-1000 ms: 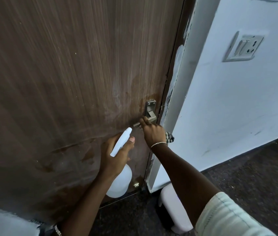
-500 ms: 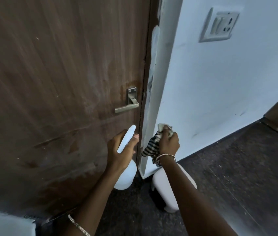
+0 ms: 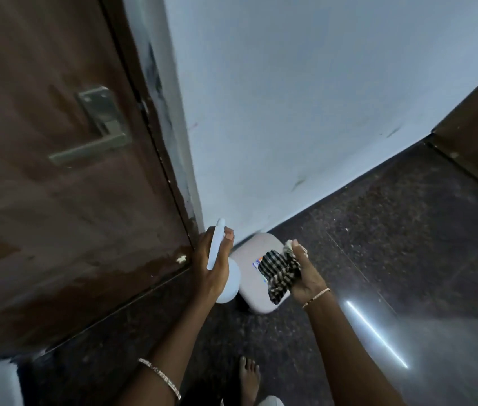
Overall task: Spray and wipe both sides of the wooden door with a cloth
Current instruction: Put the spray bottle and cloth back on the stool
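beside door [image 3: 56, 215] edge: left hand [image 3: 211, 272] grips spray bottle [image 3: 231, 282], right hand [image 3: 305, 275] clutches cloth [image 3: 278, 269], now lowered off handle [image 3: 91, 148].

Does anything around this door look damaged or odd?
Yes. The wooden door has blotchy wet-looking patches low down and a pale chip near its bottom corner. The wall edge beside the frame shows dark, scuffed, worn paint.

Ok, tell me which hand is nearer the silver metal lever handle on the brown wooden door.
Left. The left hand, holding a white spray bottle, is below-right of the handle, beside the door; the right hand, gripping a black-and-white checked cloth, sits farther right.
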Demonstrator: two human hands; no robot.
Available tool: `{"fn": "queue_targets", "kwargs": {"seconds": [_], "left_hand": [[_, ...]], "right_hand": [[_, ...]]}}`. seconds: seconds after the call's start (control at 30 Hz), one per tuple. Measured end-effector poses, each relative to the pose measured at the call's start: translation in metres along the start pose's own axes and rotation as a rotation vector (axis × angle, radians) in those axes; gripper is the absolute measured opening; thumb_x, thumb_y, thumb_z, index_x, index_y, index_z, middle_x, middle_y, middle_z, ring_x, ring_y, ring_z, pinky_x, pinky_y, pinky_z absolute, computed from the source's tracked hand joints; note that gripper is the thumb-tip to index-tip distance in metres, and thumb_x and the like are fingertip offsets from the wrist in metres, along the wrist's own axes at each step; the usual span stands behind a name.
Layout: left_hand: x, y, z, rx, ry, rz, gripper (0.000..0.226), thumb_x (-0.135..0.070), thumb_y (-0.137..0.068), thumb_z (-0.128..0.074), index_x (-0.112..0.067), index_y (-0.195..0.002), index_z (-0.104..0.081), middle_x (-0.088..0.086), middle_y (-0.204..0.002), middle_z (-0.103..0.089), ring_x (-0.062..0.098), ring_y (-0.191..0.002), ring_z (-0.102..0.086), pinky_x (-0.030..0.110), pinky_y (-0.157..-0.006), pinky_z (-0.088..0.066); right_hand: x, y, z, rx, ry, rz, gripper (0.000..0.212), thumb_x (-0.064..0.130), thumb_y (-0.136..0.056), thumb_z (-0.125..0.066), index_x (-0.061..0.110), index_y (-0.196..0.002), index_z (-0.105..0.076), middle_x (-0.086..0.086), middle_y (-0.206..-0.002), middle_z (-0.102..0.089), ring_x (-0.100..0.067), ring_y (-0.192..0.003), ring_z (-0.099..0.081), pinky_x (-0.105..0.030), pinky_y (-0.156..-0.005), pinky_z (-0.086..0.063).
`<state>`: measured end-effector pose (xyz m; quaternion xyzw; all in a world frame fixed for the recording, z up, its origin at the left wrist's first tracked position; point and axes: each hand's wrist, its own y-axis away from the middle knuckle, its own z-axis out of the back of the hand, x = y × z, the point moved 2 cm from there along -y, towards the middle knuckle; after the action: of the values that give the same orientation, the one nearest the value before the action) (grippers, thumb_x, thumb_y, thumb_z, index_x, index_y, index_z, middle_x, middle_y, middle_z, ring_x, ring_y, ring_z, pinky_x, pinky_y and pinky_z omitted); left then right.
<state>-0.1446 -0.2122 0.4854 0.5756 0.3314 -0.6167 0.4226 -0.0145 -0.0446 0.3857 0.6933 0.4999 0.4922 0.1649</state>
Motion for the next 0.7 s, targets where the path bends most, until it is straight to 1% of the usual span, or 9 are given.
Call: {"fn": "queue_targets", "kwargs": {"seconds": [0.07, 0.13, 0.17, 0.23, 0.3, 0.43, 0.5, 0.63, 0.7], "left_hand": [[0.029, -0.011, -0.027, 0.005, 0.014, 0.047, 0.011, -0.035, -0.097, -0.058, -0.042, -0.099, -0.067, -0.008, -0.101, -0.067, 0.012, -0.102, -0.063, 0.034, -0.094, -0.049], [0.05, -0.021, -0.052, 0.02, 0.036, 0.07, 0.014, -0.027, -0.1, -0.056, -0.028, -0.109, -0.067, -0.008, -0.104, -0.066, 0.005, -0.099, -0.064, 0.029, -0.09, -0.052], [0.06, -0.027, -0.062, 0.03, 0.03, 0.079, 0.017, -0.025, -0.101, -0.054, -0.02, -0.113, -0.065, -0.008, -0.103, -0.066, 0.002, -0.094, -0.064, 0.025, -0.085, -0.052], [0.092, -0.04, -0.083, 0.047, 0.009, 0.097, 0.024, -0.031, -0.101, -0.053, -0.016, -0.116, -0.063, -0.005, -0.103, -0.065, 0.015, -0.092, -0.067, 0.026, -0.082, -0.052], [0.133, -0.054, -0.103, 0.06, -0.046, 0.108, 0.039, -0.045, -0.098, -0.053, -0.019, -0.124, -0.061, -0.004, -0.111, -0.065, 0.029, -0.099, -0.066, 0.039, -0.089, -0.052], [0.226, -0.079, -0.141, 0.068, -0.134, 0.099, 0.048, -0.062, -0.091, -0.055, -0.031, -0.128, -0.059, -0.005, -0.116, -0.066, 0.026, -0.106, -0.066, 0.051, -0.096, -0.049], [0.267, -0.09, -0.156, 0.064, -0.145, 0.085, 0.038, -0.055, -0.093, -0.057, -0.037, -0.127, -0.058, -0.014, -0.118, -0.065, 0.017, -0.111, -0.064, 0.047, -0.096, -0.051], [0.354, -0.111, -0.183, 0.072, -0.149, 0.091, 0.033, -0.036, -0.095, -0.063, -0.033, -0.127, -0.056, -0.021, -0.119, -0.064, 0.006, -0.111, -0.062, 0.026, -0.096, -0.049], [0.388, -0.12, -0.193, 0.067, -0.165, 0.077, 0.03, -0.027, -0.096, -0.063, -0.028, -0.125, -0.057, -0.026, -0.115, -0.064, -0.002, -0.111, -0.06, 0.013, -0.093, -0.043]], "right_hand": [[-0.005, -0.024, 0.03, -0.055, 0.078, -0.067, 0.044, 0.026, -0.075, -0.085, 0.006, -0.111, -0.071, -0.024, -0.114, -0.068, -0.038, -0.092, -0.071, -0.055, -0.067, -0.061], [-0.013, -0.052, 0.061, -0.13, 0.133, -0.133, 0.089, 0.013, -0.051, -0.096, -0.011, -0.129, -0.061, -0.033, -0.129, -0.062, -0.041, -0.093, -0.07, -0.056, -0.064, -0.06], [-0.018, -0.066, 0.074, -0.166, 0.133, -0.151, 0.094, 0.005, -0.048, -0.094, -0.012, -0.133, -0.057, -0.035, -0.132, -0.06, -0.043, -0.094, -0.07, -0.057, -0.063, -0.06], [-0.03, -0.104, 0.104, -0.298, 0.148, -0.177, 0.071, -0.004, -0.065, -0.078, -0.011, -0.133, -0.057, -0.037, -0.13, -0.061, -0.046, -0.095, -0.069, -0.058, -0.059, -0.059], [-0.045, -0.147, 0.13, -0.393, 0.155, -0.181, 0.046, -0.001, -0.084, -0.068, -0.011, -0.128, -0.061, -0.036, -0.123, -0.065, -0.051, -0.102, -0.069, -0.059, -0.064, -0.059], [-0.074, -0.24, 0.179, -0.475, 0.214, -0.113, 0.03, 0.007, -0.086, -0.075, -0.007, -0.113, -0.07, -0.032, -0.11, -0.071, -0.05, -0.099, -0.071, -0.071, -0.084, -0.055], [-0.081, -0.271, 0.183, -0.466, 0.233, -0.092, 0.021, 0.008, -0.089, -0.072, 0.001, -0.109, -0.072, -0.029, -0.109, -0.072, -0.046, -0.099, -0.071, -0.07, -0.084, -0.055], [-0.097, -0.331, 0.194, -0.434, 0.37, -0.066, 0.01, 0.007, -0.101, -0.061, 0.01, -0.105, -0.07, -0.011, -0.091, -0.072, -0.027, -0.079, -0.067, -0.034, -0.066, -0.053], [-0.104, -0.361, 0.204, -0.41, 0.438, -0.069, 0.014, 0.008, -0.103, -0.056, 0.005, -0.109, -0.068, -0.016, -0.097, -0.072, -0.029, -0.079, -0.067, -0.035, -0.066, -0.053]]}}
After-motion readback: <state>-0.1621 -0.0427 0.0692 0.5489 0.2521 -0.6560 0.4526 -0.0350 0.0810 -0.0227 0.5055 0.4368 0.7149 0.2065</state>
